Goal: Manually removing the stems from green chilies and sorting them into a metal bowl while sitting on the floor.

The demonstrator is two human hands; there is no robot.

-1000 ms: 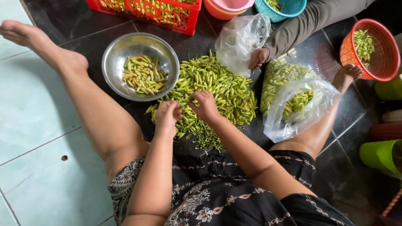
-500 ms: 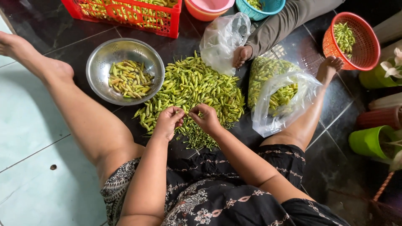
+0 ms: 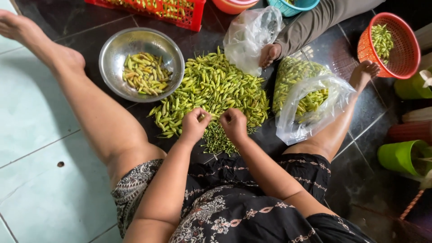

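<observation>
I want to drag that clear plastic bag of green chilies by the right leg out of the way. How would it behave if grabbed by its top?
The clear plastic bag looks thin and crumpled, so it would probably flop and stretch rather than hold shape. Its mouth gapes open, so green chilies might spill if tipped. It sags, partly filled, likely light enough to slide on the smooth dark tiles.

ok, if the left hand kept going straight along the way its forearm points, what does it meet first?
Most likely the pile of green chillies on the dark floor: the left hand sits at its near edge, pointing up the frame. The steel bowl lies off to the left of that line. Height above the pile is hard to judge.
</observation>
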